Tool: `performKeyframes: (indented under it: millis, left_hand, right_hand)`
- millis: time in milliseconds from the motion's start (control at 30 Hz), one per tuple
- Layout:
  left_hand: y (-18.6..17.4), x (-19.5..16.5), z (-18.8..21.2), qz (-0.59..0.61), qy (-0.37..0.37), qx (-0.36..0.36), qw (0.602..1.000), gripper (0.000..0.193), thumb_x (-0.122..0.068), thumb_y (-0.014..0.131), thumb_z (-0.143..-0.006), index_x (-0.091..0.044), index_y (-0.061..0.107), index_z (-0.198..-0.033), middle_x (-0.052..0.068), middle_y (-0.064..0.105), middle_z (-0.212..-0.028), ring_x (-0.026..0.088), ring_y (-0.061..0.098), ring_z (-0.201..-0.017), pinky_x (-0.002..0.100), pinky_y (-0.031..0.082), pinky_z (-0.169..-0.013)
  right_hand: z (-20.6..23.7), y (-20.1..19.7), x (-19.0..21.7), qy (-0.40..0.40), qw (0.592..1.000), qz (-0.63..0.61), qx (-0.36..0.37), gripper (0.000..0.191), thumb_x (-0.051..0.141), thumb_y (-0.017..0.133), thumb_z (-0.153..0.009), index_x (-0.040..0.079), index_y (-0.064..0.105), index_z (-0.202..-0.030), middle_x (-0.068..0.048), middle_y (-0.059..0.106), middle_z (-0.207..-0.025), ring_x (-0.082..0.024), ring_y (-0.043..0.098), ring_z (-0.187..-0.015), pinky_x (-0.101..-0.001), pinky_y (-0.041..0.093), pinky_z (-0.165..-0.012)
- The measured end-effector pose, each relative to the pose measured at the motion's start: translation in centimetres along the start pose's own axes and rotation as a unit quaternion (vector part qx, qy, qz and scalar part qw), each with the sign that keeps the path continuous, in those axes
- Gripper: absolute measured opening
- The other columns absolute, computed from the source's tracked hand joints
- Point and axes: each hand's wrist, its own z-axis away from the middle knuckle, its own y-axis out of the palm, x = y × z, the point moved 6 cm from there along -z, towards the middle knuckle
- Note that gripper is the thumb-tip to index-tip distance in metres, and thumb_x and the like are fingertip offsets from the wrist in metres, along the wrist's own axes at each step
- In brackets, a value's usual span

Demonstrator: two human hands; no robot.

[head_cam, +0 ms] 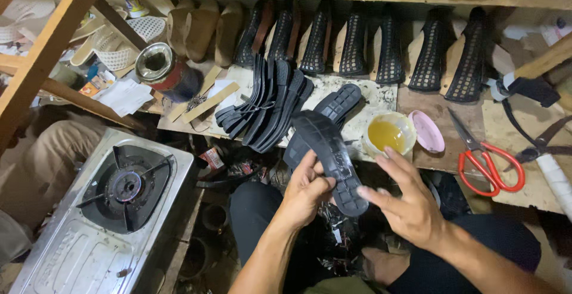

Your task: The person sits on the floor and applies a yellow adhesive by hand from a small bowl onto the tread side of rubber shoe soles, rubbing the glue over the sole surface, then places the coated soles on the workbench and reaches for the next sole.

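**solefan:** A black rubber sole (328,154) is gripped in the left hand (307,193), tread side up, over the lap and just in front of the workbench (417,106). The right hand (408,201) is held open, fingertips touching the sole's heel end.

**benchlurker:** Glue yet? The bowl of amber liquid (387,134) (adhesive, judging by colour) is parked right beside it.

**solefan:** None is seen on the tread; the underside can't be told. A stack of black soles (268,106) is piled behind and woven uppers (390,47) are lined up unattached, so plenty is judged left. Red scissors (488,163) are lying untouched.
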Motion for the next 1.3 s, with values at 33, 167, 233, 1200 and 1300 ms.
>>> performKeyframes:
  millis: [33, 167, 233, 1200, 1300]
  left_hand:
    - [-0.2, 0.0, 0.0, 0.024, 0.001, -0.021, 0.999, 0.07, 0.007, 0.048, -0.086, -0.009, 0.038, -0.153, 0.005, 0.067, -0.122, 0.013, 0.071, -0.092, 0.031, 0.062, -0.071]
    - [-0.4, -0.1, -0.1, 0.012, 0.052, -0.051, 0.997, 0.065, 0.007, 0.049, -0.09, -0.008, 0.038, -0.152, 0.006, 0.067, -0.122, 0.015, 0.07, -0.09, 0.03, 0.06, -0.067]
    - [-0.4, 0.6, -0.2, 0.012, 0.06, -0.076, 0.995, 0.063, 0.007, 0.049, -0.09, -0.009, 0.037, -0.15, 0.006, 0.067, -0.12, 0.015, 0.07, -0.091, 0.032, 0.062, -0.068]
    - [-0.8, 6.7, 2.5, -0.19, -0.043, 0.003, 0.981, 0.056, 0.012, 0.064, -0.081, -0.003, 0.052, -0.133, 0.004, 0.063, -0.113, 0.011, 0.06, -0.106, 0.027, 0.048, -0.097]
    - [-1.7, 7.4, 2.8, -0.163, -0.072, -0.043, 0.983, 0.056, 0.012, 0.063, -0.079, -0.005, 0.053, -0.132, 0.003, 0.064, -0.11, 0.011, 0.061, -0.1, 0.027, 0.05, -0.092]
  right_hand:
    - [0.4, -0.2, 0.6, -0.013, 1.0, 0.017, -0.011, 0.048, -0.009, 0.068, -0.081, 0.019, 0.074, -0.119, -0.016, 0.047, -0.146, -0.043, 0.042, -0.145, -0.0498, 0.04, -0.12]
    - [1.1, 0.0, 2.5, -0.026, 0.995, 0.092, -0.027, 0.051, -0.012, 0.062, -0.08, 0.019, 0.075, -0.119, -0.014, 0.048, -0.145, -0.045, 0.044, -0.139, -0.0515, 0.042, -0.114]
    - [1.0, 0.3, 3.2, -0.031, 0.995, 0.091, -0.02, 0.053, -0.01, 0.058, -0.076, 0.016, 0.076, -0.117, -0.013, 0.049, -0.143, -0.045, 0.045, -0.135, -0.0526, 0.043, -0.11]
    - [-3.0, -0.2, -6.5, 0.269, 0.951, -0.05, 0.144, 0.055, 0.035, 0.077, -0.077, 0.013, 0.068, -0.127, -0.008, 0.041, -0.157, -0.031, 0.056, -0.13, -0.0479, 0.05, -0.104]
    - [-3.7, -0.1, -8.3, 0.205, 0.955, 0.108, 0.184, 0.063, 0.05, 0.08, -0.067, 0.012, 0.077, -0.117, -0.012, 0.026, -0.166, -0.041, 0.027, -0.147, -0.0641, 0.028, -0.113]
